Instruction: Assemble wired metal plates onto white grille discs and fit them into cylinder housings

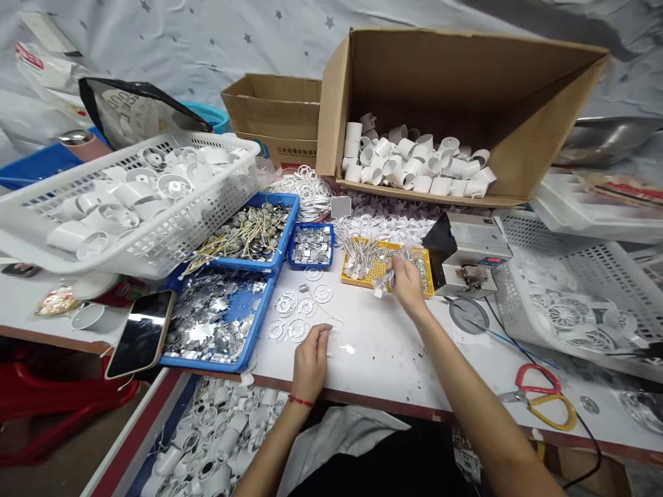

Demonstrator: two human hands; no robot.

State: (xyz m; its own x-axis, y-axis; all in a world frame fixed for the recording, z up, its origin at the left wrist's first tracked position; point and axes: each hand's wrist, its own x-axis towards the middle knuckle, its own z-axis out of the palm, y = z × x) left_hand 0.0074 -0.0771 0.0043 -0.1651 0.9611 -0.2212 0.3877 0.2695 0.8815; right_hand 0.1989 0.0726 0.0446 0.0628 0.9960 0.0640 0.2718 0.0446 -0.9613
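My left hand is low over the white table, its fingers pinched at the end of a thin white wire. Just beyond it lie several flat white plastic rings with spokes. A small shiny metal piece rests to its right. My right hand is closed above the front of a yellow tray. From its fingers juts a blurred grey-and-white piece that I cannot identify. White-wired parts and small metal bits fill that tray.
Blue trays hold star-shaped metal plates and yellow-wired discs. A phone leans at the left. White cups fill a basket and a cardboard box. Right are a grey machine and scissors.
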